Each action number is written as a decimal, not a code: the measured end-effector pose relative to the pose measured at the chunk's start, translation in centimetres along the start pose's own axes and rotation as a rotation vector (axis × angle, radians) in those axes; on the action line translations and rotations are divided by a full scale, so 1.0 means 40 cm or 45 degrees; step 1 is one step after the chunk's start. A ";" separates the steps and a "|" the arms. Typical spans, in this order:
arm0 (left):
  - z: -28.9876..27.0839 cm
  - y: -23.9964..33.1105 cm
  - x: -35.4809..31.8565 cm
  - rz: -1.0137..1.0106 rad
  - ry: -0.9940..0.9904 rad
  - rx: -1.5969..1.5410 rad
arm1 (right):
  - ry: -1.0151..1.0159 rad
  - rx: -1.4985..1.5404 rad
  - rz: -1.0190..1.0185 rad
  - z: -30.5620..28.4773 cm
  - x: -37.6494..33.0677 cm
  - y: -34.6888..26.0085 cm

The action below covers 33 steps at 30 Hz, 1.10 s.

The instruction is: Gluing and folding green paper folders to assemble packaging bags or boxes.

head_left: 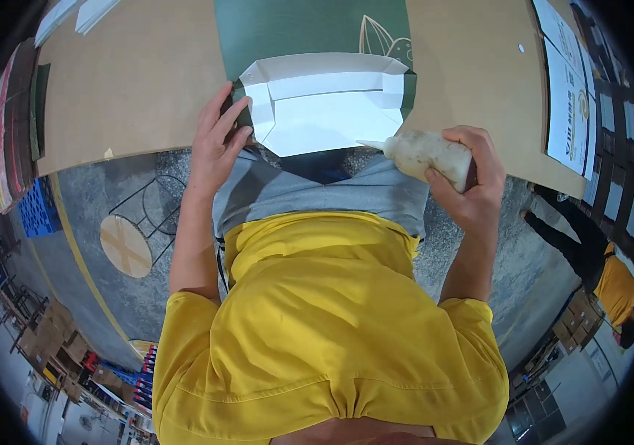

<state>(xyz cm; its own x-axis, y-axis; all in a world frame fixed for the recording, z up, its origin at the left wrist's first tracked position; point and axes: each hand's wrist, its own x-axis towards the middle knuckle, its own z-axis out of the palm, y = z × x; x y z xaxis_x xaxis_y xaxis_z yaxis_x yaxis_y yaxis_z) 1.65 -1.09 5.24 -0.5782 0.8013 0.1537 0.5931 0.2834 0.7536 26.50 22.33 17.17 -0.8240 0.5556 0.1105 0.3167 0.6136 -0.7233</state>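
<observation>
A folded paper box (324, 122), white inside and dark green outside, lies at the table's near edge with its white flaps facing me. My left hand (219, 137) holds its left end, the thumb near the close corner and the fingers spread along the green side. In my right hand (478, 174) is a smudged, whitish squeeze bottle (428, 157), tipped on its side. Its thin nozzle points left, with the tip at the right part of the box's near white flap. Whether anything comes out of the nozzle cannot be made out.
Beneath the box and beyond it lies a dark green sheet (295, 30) with a line drawing. Printed white sheets (569, 96) line the table's right side. Stacked boards (13, 126) stand at the left. A round stool (126, 246) is on the floor; another person (606, 267) is at the far right.
</observation>
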 end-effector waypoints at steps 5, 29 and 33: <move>0.001 -0.002 -0.001 -0.002 0.000 0.035 | 0.052 -0.039 0.163 -0.018 -0.018 0.007; 0.000 0.000 0.000 -0.032 -0.003 0.057 | 0.425 -0.041 0.211 -0.052 -0.042 0.083; -0.001 0.000 0.000 -0.052 -0.003 0.030 | 0.377 -0.034 0.060 -0.038 -0.033 0.096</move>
<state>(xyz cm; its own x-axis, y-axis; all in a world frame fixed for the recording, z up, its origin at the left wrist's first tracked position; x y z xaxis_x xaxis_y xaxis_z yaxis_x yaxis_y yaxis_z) 1.61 -1.11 5.28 -0.6009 0.7901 0.1214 0.5821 0.3283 0.7439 29.53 24.79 15.27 -0.6367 0.7210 0.2736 0.3671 0.5954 -0.7147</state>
